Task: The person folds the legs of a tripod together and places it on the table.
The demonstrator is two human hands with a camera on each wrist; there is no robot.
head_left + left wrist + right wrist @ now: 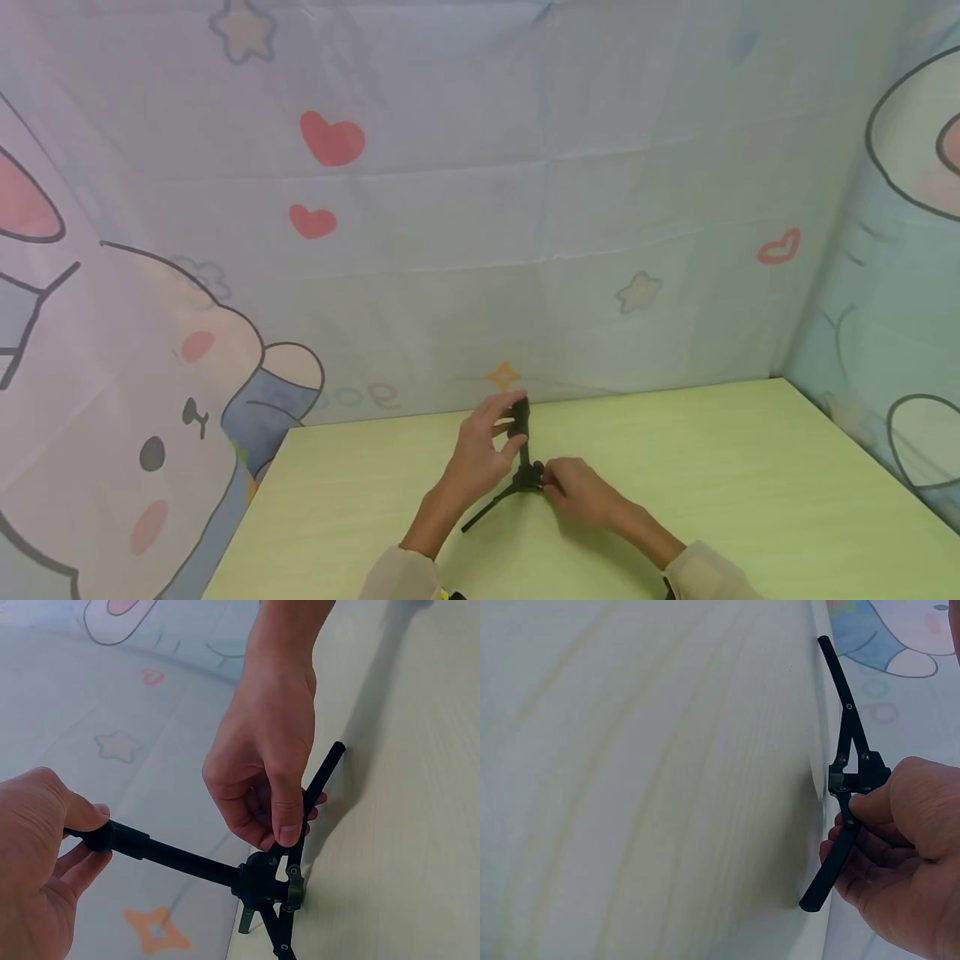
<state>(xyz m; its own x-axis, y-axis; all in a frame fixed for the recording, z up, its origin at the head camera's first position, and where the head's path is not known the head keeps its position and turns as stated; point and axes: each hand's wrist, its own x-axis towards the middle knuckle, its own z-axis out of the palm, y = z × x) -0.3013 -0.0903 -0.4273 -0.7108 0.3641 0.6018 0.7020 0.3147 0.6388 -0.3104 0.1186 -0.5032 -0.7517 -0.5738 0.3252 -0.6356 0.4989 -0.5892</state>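
Note:
A small black tripod (524, 454) stands upright with its legs spread, over the pale yellow-green table. Near the top of its column, my left hand (482, 446) grips the thicker end between thumb and fingers. My right hand (585, 493) pinches one of the legs close to the hub; in the right wrist view that leg (831, 866) runs between thumb and fingers. Another leg (836, 671) reaches out on the opposite side. The left wrist view shows the column (191, 862) and the hinged hub (259, 881). My fingers partly hide the column's top end.
The table (750, 467) extends to both sides of the hands. Behind it hangs a pale cloth backdrop (465, 208) with printed hearts, stars and cartoon figures, and more printed cloth (885, 333) hangs along the right side.

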